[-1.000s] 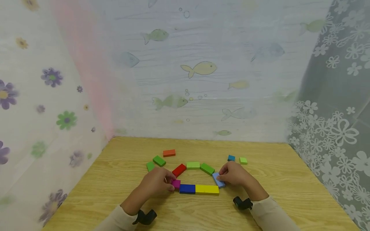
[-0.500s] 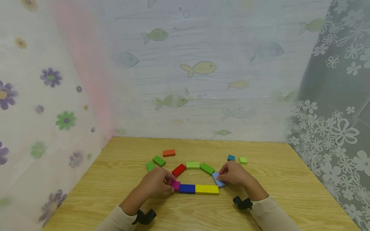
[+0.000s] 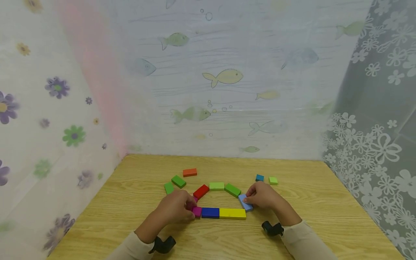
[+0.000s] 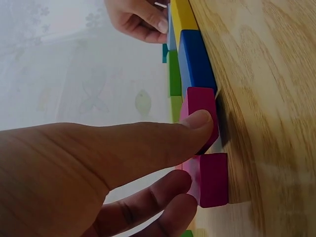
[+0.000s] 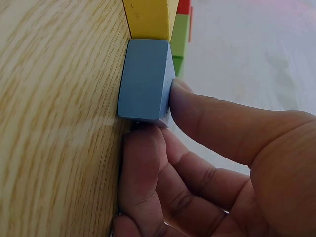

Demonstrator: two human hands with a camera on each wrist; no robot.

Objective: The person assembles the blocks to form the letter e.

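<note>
My left hand (image 3: 175, 206) pinches a small magenta block (image 3: 196, 212) at the left end of the front row. In the left wrist view its thumb lies on that block's face, and other fingertips are right at a second magenta block (image 4: 214, 180). Alongside the first are a dark blue block (image 3: 210, 213) and a yellow block (image 3: 232, 213). My right hand (image 3: 264, 195) grips a light blue block (image 5: 143, 79), thumb on top and fingers at its end. Red (image 3: 201, 191), light green (image 3: 216, 186) and green (image 3: 232, 190) blocks form the arch behind.
Back left on the wooden table (image 3: 292, 169) lie an orange block (image 3: 190, 172) and two loose green blocks, one a green block (image 3: 178, 181) lying slantwise. A small blue block (image 3: 259, 178) and a lime block (image 3: 273, 181) sit beyond my right hand. Printed curtains surround the table.
The magenta block in my left hand has shifted slightly toward me, now level with the dark blue block. More of the second magenta block shows behind it. My right hand stays put.
</note>
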